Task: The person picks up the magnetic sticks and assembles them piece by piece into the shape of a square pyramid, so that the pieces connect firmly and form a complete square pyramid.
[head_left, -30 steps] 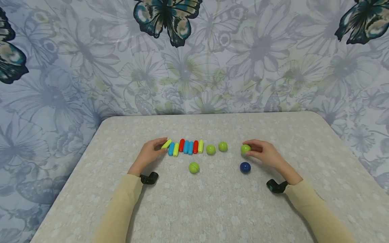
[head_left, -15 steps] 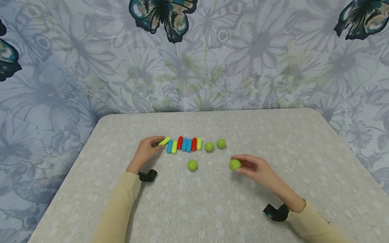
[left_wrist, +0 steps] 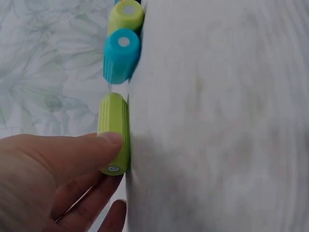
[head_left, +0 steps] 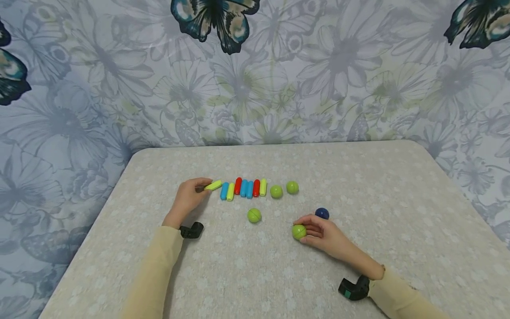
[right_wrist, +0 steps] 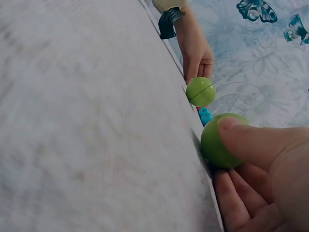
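My left hand (head_left: 188,195) pinches a yellow-green ridged rod (head_left: 214,185) at the left end of a row of rods. A metal disc shows on the rod's near end in the left wrist view, where the thumb lies along its side and a gap parts it from the neighbouring blue rod (left_wrist: 121,57). My right hand (head_left: 328,239) holds a green ball (head_left: 299,232) between thumb and fingers, low over the table at front right. Just behind that hand sits a dark blue ball (head_left: 322,213), partly covered by it. Another green ball (head_left: 254,215) lies between the hands.
The row continues rightward with blue, yellow-green and red rods (head_left: 256,188) side by side. Past its right end lie two green balls, a nearer one (head_left: 276,192) and a farther one (head_left: 292,187). The table (head_left: 247,274) ends at a wall with a butterfly print.
My right hand has carried its green ball toward the front and left, passing in front of the dark blue ball. My left hand has drawn its rod slightly left, away from the row, and turned it flatter.
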Motion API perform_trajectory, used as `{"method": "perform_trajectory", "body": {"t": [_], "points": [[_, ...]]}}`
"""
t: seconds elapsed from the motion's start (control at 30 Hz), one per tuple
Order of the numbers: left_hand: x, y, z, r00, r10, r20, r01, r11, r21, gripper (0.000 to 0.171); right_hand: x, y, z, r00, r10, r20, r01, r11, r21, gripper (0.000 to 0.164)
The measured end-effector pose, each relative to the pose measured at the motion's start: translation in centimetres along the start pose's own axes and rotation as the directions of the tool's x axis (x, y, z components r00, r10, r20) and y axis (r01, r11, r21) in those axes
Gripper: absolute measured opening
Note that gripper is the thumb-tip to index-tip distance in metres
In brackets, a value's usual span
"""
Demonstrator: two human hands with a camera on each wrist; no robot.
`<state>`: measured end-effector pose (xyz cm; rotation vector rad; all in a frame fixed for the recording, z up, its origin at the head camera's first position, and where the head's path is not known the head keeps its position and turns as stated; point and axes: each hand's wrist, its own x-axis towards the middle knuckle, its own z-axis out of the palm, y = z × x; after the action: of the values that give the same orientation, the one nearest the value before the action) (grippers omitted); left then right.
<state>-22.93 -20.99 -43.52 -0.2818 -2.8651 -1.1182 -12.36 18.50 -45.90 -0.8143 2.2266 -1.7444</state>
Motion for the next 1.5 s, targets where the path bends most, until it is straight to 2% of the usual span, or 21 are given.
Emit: {"method": "perform_trajectory", "body": {"t": [0.13,0.27,0.5,0.6,0.7,0.8,0.9,1.0,1.07,1.13,1.23,1.5], "points": [[-0.3,-0.2,-0.4,1.000,0.013,0.013,-0.014,0.997,0.072,0.031,-0.1,0.4,0.1,0.996,-0.090,-0.005,0.089,0.990,-0.105,0.042],[-1.0,-0.4,-0.8,0.999,0.028,0.040,-0.031,0.995,0.093,0.029,-0.1,0.5,0.0,0.995,-0.095,-0.009,0.092,0.985,-0.144,0.039],[-3.1,-0.1,-1.3,0.996,0.038,0.077,-0.037,0.999,-0.017,0.030,0.0,0.6,0.0,0.998,-0.059,0.004,0.059,0.990,-0.129,0.040],[-4.3,0.8,-1.3,0.994,0.049,0.097,-0.042,0.996,-0.077,0.029,0.0,0.7,0.0,0.999,-0.044,-0.001,0.044,0.992,-0.122,0.039],[-5.7,2.5,-0.9,0.985,0.103,0.135,-0.086,0.988,-0.127,0.028,0.0,0.7,0.1,0.999,-0.041,0.001,0.041,0.993,-0.112,0.039],[-6.9,4.9,0.2,0.959,0.204,0.196,-0.174,0.971,-0.162,0.028,0.0,0.6,0.1,0.999,-0.044,0.002,0.044,0.994,-0.102,0.039],[-7.6,7.3,2.0,0.917,0.302,0.262,-0.248,0.943,-0.220,0.030,0.1,0.6,0.2,0.999,-0.048,-0.006,0.047,0.993,-0.104,0.039],[-7.7,9.3,4.1,0.882,0.357,0.308,-0.282,0.923,-0.261,0.030,0.1,0.4,0.2,0.998,-0.055,-0.018,0.053,0.992,-0.115,0.039],[-7.5,10.1,5.4,0.868,0.372,0.330,-0.291,0.918,-0.271,0.030,0.1,0.4,0.3,0.998,-0.055,-0.021,0.052,0.992,-0.114,0.039],[-7.3,10.6,6.5,0.858,0.383,0.342,-0.302,0.915,-0.267,0.029,0.2,0.3,0.3,0.999,-0.051,-0.019,0.048,0.993,-0.106,0.039],[-7.1,10.9,7.6,0.854,0.388,0.347,-0.313,0.915,-0.255,0.027,0.2,0.2,0.3,0.999,-0.044,-0.014,0.042,0.995,-0.088,0.039],[-6.9,11.9,8.9,0.852,0.409,0.327,-0.367,0.912,-0.186,0.024,0.1,0.2,0.3,0.999,-0.041,-0.032,0.039,0.996,-0.077,0.040]]}}
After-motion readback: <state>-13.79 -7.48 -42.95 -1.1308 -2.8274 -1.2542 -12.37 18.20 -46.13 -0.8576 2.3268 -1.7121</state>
